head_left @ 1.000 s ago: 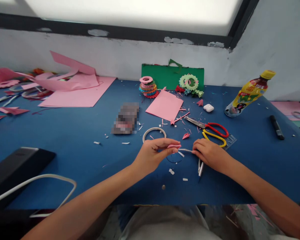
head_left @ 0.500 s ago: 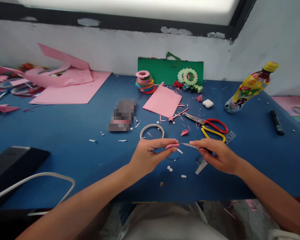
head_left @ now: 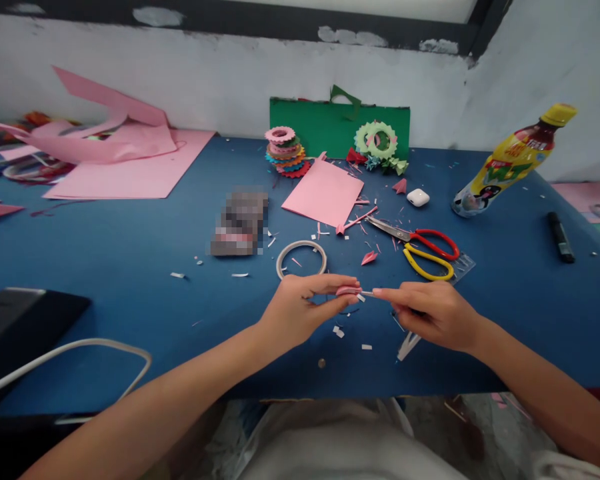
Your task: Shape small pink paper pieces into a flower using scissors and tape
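Observation:
My left hand (head_left: pixel 300 307) pinches a small folded piece of pink paper (head_left: pixel 348 291) between thumb and fingertips, above the table. In my right hand (head_left: pixel 437 310) is a slim craft knife (head_left: pixel 367 293), with the index finger stretched along it; its tip meets the right end of the pink paper. The fingers hide most of its dark handle. A tape roll (head_left: pixel 279 260) lies just behind my left hand. Behind my right hand lie scissors (head_left: pixel 433 257) with one red and one yellow handle loop. A small folded pink paper bud (head_left: pixel 369 258) sits between them.
Pink paper sheets (head_left: pixel 325 193) lie at the centre, beside a blurred dark object (head_left: pixel 240 223). Stacked paper rings (head_left: pixel 285 153) stand before a green board (head_left: pixel 315 127). A white earphone case (head_left: pixel 419 197), a bottle (head_left: pixel 515 160) and a black marker (head_left: pixel 560 237) are at right.
My right hand has brought the knife tip leftward against the pink paper; a gap showed between them before. My left hand keeps its pinch. The view has tilted slightly down.

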A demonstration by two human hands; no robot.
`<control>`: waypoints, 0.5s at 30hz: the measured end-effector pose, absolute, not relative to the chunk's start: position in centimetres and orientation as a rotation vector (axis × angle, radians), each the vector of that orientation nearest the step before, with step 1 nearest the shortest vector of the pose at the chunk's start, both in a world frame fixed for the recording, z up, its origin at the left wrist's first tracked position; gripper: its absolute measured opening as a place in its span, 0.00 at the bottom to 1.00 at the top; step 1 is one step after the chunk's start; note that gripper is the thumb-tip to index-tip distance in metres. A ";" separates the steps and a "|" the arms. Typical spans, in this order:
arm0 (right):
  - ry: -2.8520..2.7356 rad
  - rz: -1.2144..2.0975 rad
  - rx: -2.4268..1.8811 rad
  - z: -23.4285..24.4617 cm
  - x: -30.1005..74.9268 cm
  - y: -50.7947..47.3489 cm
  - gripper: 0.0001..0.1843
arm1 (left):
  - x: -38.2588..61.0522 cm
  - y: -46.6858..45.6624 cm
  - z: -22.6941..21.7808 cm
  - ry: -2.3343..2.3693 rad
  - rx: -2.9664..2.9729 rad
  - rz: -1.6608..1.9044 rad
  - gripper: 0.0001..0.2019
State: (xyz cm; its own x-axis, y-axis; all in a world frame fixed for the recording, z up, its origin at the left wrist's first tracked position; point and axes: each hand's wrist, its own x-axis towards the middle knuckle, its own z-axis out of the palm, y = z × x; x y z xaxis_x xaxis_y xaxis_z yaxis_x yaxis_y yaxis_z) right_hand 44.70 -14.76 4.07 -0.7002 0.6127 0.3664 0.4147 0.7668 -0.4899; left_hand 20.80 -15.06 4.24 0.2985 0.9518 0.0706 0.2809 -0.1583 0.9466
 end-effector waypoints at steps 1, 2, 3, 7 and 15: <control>-2.430 0.516 -0.782 4.1 44.8 -14.6 0.21 | 20.9 -14.9 4.2 1.106 1.516 0.896 0.13; -2.407 0.530 -0.798 4.0 45.0 -14.4 0.20 | 20.9 -14.8 4.2 1.065 1.393 0.887 0.13; -2.376 0.551 -0.820 3.9 45.2 -14.1 0.20 | 21.0 -14.6 4.3 1.031 1.286 0.883 0.14; -2.312 0.631 -0.976 3.0 46.3 -12.5 0.16 | 20.8 -14.2 4.5 1.023 1.087 0.877 0.12; -2.469 0.246 -1.093 0.7 46.9 -9.6 0.13 | 20.7 -14.5 5.3 1.058 1.018 0.929 0.07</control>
